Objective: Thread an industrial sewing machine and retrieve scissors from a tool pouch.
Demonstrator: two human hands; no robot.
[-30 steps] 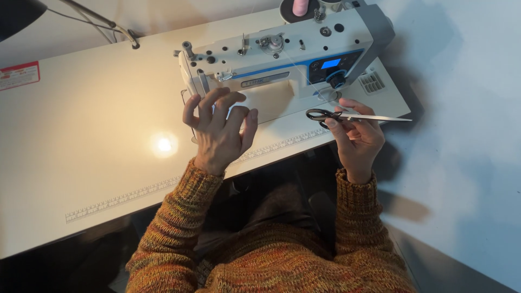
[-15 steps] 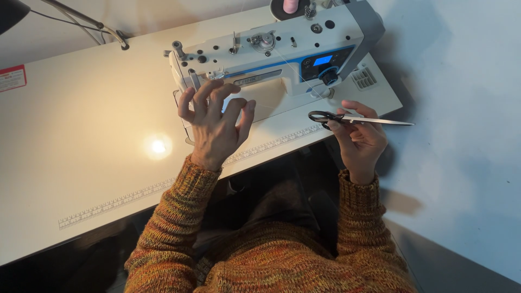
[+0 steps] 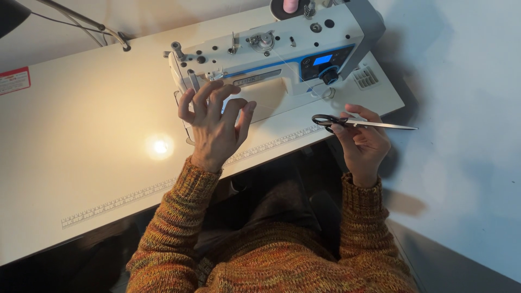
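Note:
My left hand (image 3: 214, 127) hovers with fingers spread just in front of the needle end of a white sewing machine (image 3: 282, 51), over the sewing table (image 3: 81, 125). What lies under the palm is hidden. My right hand (image 3: 362, 142) holds black-handled scissors (image 3: 358, 123) off the table's right edge, blades shut and pointing right. Both arms wear an orange knitted sweater.
A printed ruler strip (image 3: 163, 187) runs along the table's front edge. A bright light spot (image 3: 160, 146) lies left of my left hand. A lamp arm (image 3: 89, 24) crosses the far left. A red label (image 3: 14, 80) sits at the left edge. Grey floor lies to the right.
My left hand's fingers have lifted and spread apart near the needle area. My right hand with the scissors has stayed in about the same place.

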